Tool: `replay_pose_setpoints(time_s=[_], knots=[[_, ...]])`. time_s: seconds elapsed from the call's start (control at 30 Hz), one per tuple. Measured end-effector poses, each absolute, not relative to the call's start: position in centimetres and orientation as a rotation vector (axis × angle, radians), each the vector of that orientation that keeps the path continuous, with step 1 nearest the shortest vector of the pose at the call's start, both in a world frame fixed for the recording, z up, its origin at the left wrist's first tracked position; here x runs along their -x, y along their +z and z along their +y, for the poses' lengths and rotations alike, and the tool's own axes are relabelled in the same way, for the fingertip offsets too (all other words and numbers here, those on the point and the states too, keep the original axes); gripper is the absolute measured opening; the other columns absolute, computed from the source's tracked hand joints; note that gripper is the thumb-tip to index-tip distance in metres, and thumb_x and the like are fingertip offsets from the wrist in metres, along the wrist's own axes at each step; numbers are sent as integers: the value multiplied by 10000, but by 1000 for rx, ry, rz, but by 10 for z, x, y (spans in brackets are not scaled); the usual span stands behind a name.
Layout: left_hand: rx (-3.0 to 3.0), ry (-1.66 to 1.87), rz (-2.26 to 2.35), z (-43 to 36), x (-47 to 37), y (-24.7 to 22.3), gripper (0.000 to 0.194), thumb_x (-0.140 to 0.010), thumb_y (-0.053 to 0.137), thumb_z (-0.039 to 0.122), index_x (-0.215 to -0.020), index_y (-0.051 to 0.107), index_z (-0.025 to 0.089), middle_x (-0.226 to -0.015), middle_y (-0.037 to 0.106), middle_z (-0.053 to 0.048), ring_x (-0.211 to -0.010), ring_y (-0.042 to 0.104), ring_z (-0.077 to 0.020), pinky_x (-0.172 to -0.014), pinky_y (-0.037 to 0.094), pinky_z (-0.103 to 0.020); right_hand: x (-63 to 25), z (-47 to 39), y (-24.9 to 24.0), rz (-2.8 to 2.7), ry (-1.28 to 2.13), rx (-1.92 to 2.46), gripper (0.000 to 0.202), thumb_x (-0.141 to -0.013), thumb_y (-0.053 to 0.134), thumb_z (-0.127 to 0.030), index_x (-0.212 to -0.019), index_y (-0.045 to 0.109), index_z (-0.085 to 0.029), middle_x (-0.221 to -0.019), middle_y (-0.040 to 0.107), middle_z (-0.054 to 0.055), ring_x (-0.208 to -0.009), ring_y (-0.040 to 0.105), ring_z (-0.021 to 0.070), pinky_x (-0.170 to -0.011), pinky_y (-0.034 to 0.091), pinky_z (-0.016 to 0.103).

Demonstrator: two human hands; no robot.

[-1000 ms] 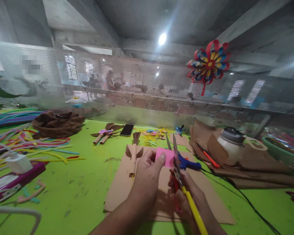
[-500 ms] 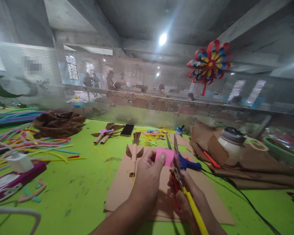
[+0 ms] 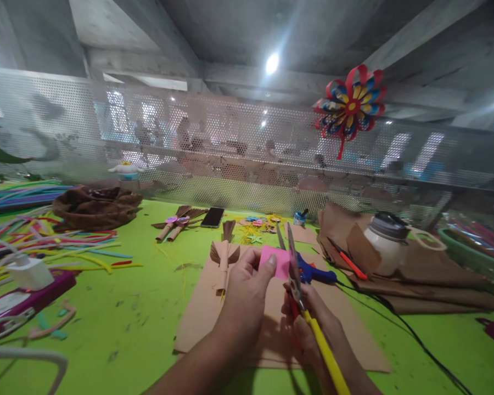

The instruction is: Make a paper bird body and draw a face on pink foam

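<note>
Hardly a shift here: the left hand (image 3: 245, 282) keeps its grip pinched on the pink paper (image 3: 279, 262) above the brown sheet (image 3: 203, 326), while the right hand (image 3: 321, 318) grips the scissors (image 3: 324, 346), blades parted at its right edge, so cutting looks paused.

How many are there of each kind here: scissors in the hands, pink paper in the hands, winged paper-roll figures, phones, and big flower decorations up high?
Held scissors: 1
Held pink paper: 1
Winged paper-roll figures: 3
Phone: 1
Big flower decoration: 1
Total: 7
</note>
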State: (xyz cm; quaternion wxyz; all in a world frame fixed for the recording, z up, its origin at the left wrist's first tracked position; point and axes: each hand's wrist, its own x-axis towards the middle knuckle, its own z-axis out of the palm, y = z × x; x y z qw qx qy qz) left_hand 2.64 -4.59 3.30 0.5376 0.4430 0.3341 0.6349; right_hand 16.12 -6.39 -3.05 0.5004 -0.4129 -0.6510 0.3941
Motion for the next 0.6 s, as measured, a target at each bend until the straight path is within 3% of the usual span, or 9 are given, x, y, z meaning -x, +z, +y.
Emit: replay_pose_setpoints(time_s=[0.6], knots=[[-1089, 1475, 767, -46, -23, 32, 154, -855, 607, 326, -836, 599, 173, -862, 654, -63, -839, 583, -184, -868, 451, -330, -158, -68, -24, -1508, 1010, 996, 566, -791, 497, -702, -1073, 521, -211, -730, 489, 0, -596, 457, 132, -511, 366, 250]])
